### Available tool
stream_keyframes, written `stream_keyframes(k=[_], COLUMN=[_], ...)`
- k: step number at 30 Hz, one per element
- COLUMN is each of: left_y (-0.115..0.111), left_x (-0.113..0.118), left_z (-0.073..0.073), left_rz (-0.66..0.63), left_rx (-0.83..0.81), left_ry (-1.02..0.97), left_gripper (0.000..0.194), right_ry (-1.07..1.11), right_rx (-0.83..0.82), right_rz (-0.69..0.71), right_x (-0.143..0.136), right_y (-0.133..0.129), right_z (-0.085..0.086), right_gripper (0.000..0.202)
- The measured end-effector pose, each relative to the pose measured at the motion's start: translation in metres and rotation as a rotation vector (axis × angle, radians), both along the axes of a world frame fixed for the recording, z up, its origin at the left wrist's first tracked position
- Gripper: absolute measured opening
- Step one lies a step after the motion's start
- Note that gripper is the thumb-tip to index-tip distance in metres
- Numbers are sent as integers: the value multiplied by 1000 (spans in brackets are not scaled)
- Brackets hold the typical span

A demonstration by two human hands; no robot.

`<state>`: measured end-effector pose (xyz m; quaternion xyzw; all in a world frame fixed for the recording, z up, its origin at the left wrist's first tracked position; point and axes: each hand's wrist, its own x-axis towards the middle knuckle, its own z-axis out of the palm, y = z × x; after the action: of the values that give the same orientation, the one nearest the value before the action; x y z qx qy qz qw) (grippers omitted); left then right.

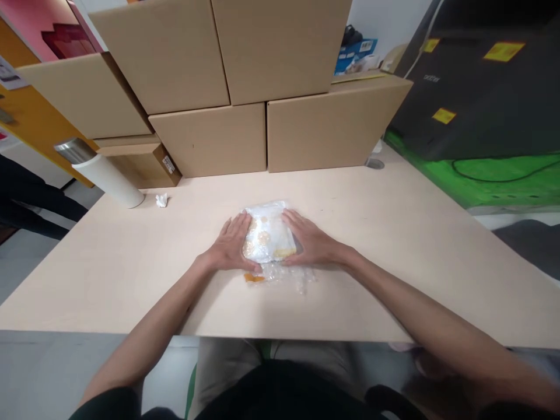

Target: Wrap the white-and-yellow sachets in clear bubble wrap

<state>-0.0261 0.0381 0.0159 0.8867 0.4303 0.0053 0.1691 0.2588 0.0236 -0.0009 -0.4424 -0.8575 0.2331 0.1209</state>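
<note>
A flat, roughly square white packet (268,230) with golden round patterns lies on the table in clear plastic. Loose clear bubble wrap (291,277) spreads from its near edge, with a strip of orange tape (254,277) at the left. My left hand (234,242) grips the packet's left side, fingers along the edge and thumb at the near corner. On the opposite side my right hand (308,238) holds it the same way, fingertips at the far right corner and thumb by the near edge. What is inside the plastic cannot be made out fully.
Stacked cardboard boxes (210,143) line the table's (371,280) back edge. At the left stand a white bottle (109,178) with a steel cap, and a crumpled white paper (161,200). A large dark case (472,99) rises at the right. Someone's dark-trousered legs (39,195) show far left.
</note>
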Motion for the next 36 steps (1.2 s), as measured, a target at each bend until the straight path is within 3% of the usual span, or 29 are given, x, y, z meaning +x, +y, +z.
stream_keyframes(k=[7, 13, 20, 25, 29, 33, 36], left_y=[1, -2, 6, 1, -21, -37, -36], left_x=[2, 5, -9, -6, -5, -1, 6], left_z=[-1, 5, 1, 5, 1, -4, -7], left_rz=[10, 92, -10, 84, 240, 502, 629], left_rx=[-28, -46, -125, -123, -44, 90, 90], left_ry=[16, 45, -54, -15, -157, -468, -595], left_gripper=[142, 146, 132, 129, 122, 84, 66], right_ry=[18, -58, -54, -15, 337, 798, 914], right_rx=[48, -24, -67, -81, -118, -254, -358], right_rz=[-34, -10, 46, -9, -145, -405, -435], right_x=[-3, -1, 9, 4, -1, -9, -13], right_y=[-4, 2, 5, 0, -14, -21, -17], right_z=[-4, 3, 2, 4, 5, 3, 3], right_gripper=[120, 125, 119, 120, 117, 83, 59])
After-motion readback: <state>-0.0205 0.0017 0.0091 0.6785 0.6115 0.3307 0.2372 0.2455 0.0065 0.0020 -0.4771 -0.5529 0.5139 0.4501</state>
